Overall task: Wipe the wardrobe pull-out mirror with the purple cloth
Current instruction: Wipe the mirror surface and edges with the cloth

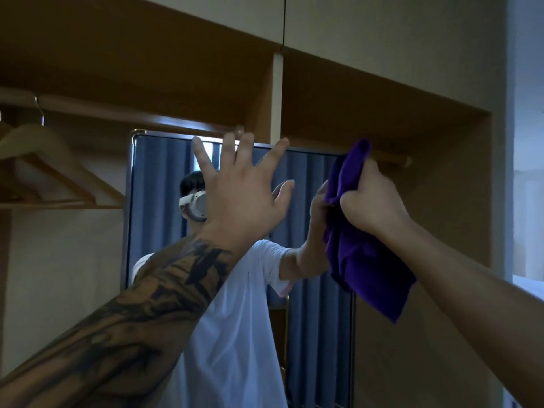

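Tattooed and raised, the left forearm is reaching up with its left hand (238,189) spreading its fingers wide, empty, in front of the mirror (159,201) (a wooden hanger (50,160) is hanging further left). Rightward, the right hand (372,198) is gripping the bunched purple cloth (362,260), which is pressing on the mirror's upper right edge.

Our left hand (235,189) raised at twelve o'clock, palm away from us, fingers (203,156) spread wide, tattooed forearm rising from seven o'clock, our right hand (372,198) at two o'clock, fist closed, bare forearm entering from four o'clock
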